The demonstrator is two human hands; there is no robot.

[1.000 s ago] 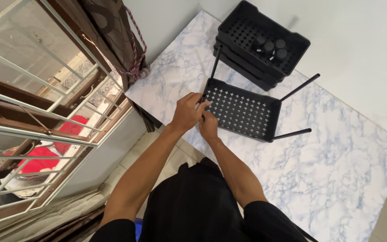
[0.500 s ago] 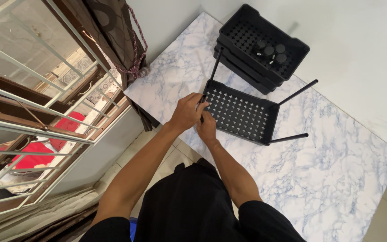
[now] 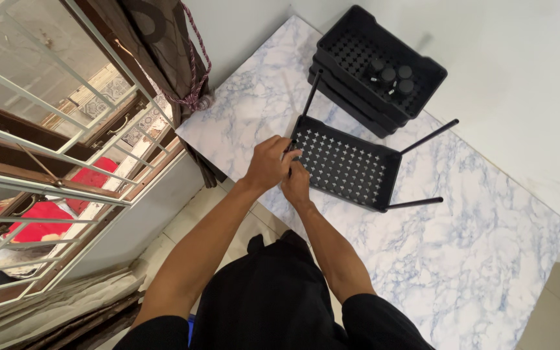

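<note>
Both hands, left hand (image 3: 268, 163) and right hand (image 3: 295, 183), fingers closed on the near corner of the perforated black tray (image 3: 345, 163) lying on the marble tabletop (image 3: 487, 259); advisable to steady the tray flat, seating the rod squarely.

Both the left hand (image 3: 268, 163) and right hand (image 3: 296, 183) meet at the perforated black tray's (image 3: 348, 165) near corner, seemingly gripping something hidden.

No packages, labels, signs, screens.
</note>
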